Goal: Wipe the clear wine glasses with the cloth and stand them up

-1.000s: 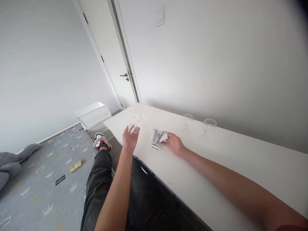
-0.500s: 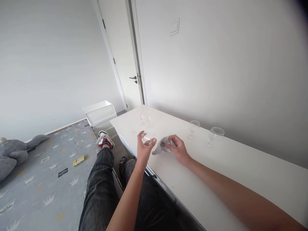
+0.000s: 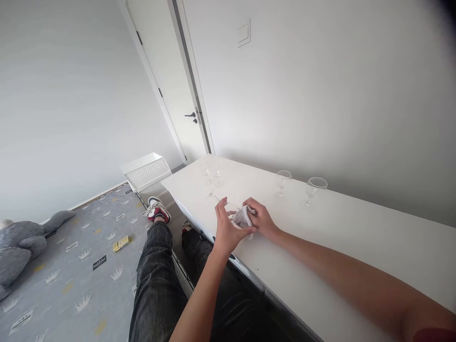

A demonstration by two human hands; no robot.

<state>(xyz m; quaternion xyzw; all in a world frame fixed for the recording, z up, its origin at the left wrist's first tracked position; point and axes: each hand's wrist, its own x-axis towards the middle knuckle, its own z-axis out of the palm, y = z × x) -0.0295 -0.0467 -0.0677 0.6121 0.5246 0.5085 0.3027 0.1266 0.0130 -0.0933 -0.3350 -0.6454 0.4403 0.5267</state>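
Note:
My left hand (image 3: 228,227) is closed around the bowl of a clear wine glass (image 3: 215,196), which lies tilted in the air with its stem and foot pointing up and left. A light grey cloth (image 3: 243,217) is bunched in my right hand (image 3: 262,219) and pressed at the mouth of that glass. Both hands meet just above the near edge of the white table (image 3: 299,266). The fingertips of my right hand are partly hidden by the cloth.
Two stemmed glasses (image 3: 218,175) stand at the table's far left end. Near the wall are another glass (image 3: 284,179) and a wider one (image 3: 316,188). A white perforated basket (image 3: 147,172) and a bed (image 3: 81,256) with a yellow packet (image 3: 121,243) are on the left.
The cloth and the wine glass, apart before, have come together as my left hand moved right. The glass now tilts with its foot up and left. The view has shifted slightly.

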